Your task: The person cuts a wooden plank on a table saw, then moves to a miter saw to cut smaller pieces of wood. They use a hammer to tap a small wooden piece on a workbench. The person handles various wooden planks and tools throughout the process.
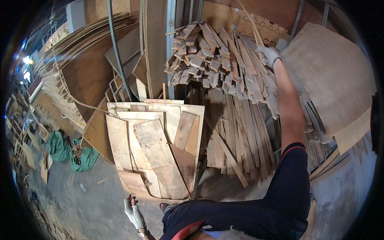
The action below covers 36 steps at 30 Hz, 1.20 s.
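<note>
My right hand (pixel 269 55), in a pale work glove, reaches far out to the upper right and is closed round a long thin wooden strip (pixel 255 28). The strip points up and away, over a large stack of wooden slats (pixel 212 56) whose cut ends face left. My left hand (pixel 134 213), in a pale glove with bare fingertips, hangs low beside my body. Its fingers are loosely bent and apart, with nothing in them. Nearest to it is a leaning bundle of plywood pieces (pixel 160 148), with a rope over it.
More slats (pixel 240 132) stand beneath the stack. On the right leans a big brown board (pixel 332 76). Metal posts (pixel 171 48) rise behind. Piled plywood sheets (pixel 88 72) and green sacks (pixel 60 146) occupy the left, on a concrete floor (pixel 92 200).
</note>
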Tool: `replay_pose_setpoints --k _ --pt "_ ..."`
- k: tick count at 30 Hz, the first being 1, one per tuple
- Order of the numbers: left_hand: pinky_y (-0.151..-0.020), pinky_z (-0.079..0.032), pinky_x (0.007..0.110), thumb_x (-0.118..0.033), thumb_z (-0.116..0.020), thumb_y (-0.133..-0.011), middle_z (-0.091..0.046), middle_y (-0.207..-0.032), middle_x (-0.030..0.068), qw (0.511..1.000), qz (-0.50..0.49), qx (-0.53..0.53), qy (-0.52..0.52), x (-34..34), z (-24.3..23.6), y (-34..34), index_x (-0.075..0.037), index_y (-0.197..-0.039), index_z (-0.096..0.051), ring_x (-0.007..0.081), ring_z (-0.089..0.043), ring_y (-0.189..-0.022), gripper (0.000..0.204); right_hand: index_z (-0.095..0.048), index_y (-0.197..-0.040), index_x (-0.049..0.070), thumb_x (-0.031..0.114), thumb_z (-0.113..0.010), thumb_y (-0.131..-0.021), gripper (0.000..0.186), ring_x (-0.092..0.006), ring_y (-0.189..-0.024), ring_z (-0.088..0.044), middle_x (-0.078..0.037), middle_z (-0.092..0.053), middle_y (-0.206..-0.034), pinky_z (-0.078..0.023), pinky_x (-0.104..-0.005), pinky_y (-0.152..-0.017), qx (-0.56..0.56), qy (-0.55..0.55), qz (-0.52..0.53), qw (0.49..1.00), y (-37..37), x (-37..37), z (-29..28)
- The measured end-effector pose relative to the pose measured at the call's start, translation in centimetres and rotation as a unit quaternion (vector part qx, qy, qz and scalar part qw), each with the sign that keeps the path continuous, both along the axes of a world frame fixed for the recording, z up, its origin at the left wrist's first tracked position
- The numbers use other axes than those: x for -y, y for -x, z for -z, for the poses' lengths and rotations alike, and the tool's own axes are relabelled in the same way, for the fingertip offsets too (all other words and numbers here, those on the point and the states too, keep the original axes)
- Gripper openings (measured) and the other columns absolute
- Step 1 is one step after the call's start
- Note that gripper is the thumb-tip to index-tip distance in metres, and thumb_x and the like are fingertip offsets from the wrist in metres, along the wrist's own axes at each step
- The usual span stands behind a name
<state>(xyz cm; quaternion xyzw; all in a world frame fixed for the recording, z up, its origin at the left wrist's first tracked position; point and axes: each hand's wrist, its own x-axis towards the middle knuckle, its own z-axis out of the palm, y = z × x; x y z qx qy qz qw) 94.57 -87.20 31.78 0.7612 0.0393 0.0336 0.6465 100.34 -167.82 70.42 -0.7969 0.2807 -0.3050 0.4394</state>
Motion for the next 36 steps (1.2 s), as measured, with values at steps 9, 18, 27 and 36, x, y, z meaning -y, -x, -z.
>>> replay_pose_setpoints --k 9,18,27,36 --pt "-0.089 -0.048 0.033 -0.025 -0.057 -0.104 -0.066 -0.114 0.0110 0.998 0.056 0.001 0.017 1.6 -0.5 -0.7 0.003 -0.133 -0.058 0.0167 -0.059 -0.094 0.040 -0.068 -0.081 0.010 0.032 -0.075 -0.077 0.024 -0.0174 -0.049 -0.047 -0.003 -0.053 -0.062 -0.036 -0.0359 -0.047 0.014 -0.045 0.066 0.997 1.2 -1.5 3.0" --pt "-0.083 -0.047 0.032 -0.020 -0.052 -0.105 -0.068 -0.108 0.0091 0.999 0.032 0.013 -0.018 1.0 -0.1 0.2 0.004 -0.129 -0.059 0.0170 -0.058 -0.088 0.035 -0.069 -0.081 0.009 0.024 -0.078 -0.077 0.018 -0.0160 -0.056 -0.054 -0.004 -0.061 -0.072 -0.039 -0.0324 -0.047 0.078 -0.036 0.049 0.995 2.6 1.3 1.6" --pt "-0.084 -0.048 0.034 -0.024 -0.053 -0.105 -0.068 -0.109 0.0097 0.999 0.037 0.004 -0.018 2.1 0.4 0.8 0.004 -0.128 -0.060 0.0179 -0.059 -0.090 0.037 -0.076 -0.085 0.004 0.038 -0.076 -0.077 0.035 -0.0222 -0.059 -0.056 -0.010 -0.064 -0.075 -0.045 -0.0389 -0.056 0.069 0.028 0.141 0.987 2.4 4.0 -0.7" --pt "-0.088 -0.049 0.035 -0.030 -0.057 -0.103 -0.067 -0.112 0.0124 0.999 0.049 0.001 -0.009 2.3 -0.8 0.8 0.003 -0.129 -0.060 0.0194 -0.061 -0.094 0.043 -0.072 -0.084 0.003 0.032 -0.076 -0.078 0.030 -0.0204 -0.060 -0.060 -0.009 -0.065 -0.071 -0.046 -0.0378 -0.053 -0.009 0.056 0.080 0.995 2.0 -0.3 1.2"
